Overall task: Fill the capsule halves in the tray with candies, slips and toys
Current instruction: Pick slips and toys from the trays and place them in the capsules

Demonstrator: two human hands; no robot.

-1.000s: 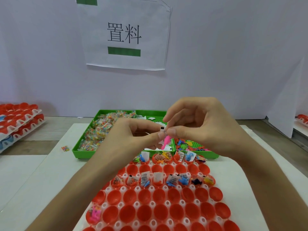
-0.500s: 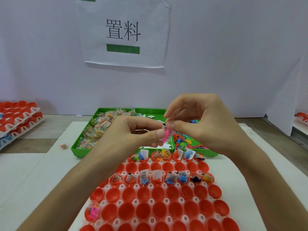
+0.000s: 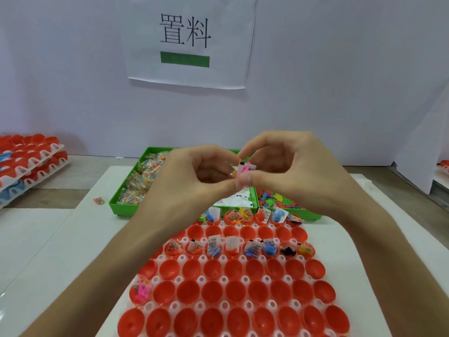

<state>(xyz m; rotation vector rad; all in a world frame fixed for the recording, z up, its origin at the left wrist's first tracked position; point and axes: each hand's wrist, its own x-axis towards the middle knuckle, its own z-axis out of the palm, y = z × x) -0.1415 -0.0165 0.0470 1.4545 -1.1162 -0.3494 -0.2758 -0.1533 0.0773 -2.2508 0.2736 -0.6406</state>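
Pink toy (image 3: 243, 169) and white slip (image 3: 250, 165) pinched above red capsule halves (image 3: 233, 291).

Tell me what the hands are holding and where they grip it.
Both hands, left hand and right hand, pinch a pink toy with a white paper slip between their fingertips, above the green tray. The exact grip points are hidden.

- Single view, worn on the person's head; it faces forward and slightly down across the table (image 3: 60, 239).
- Near field: both forearms enter from the bottom corners; the capsule tray (image 3: 233, 288) runs off the bottom edge.
- Far field: the wall (image 3: 340, 81) with its paper sign (image 3: 189, 40) closes the view behind the table's far edge.
- No second view shares the scene.
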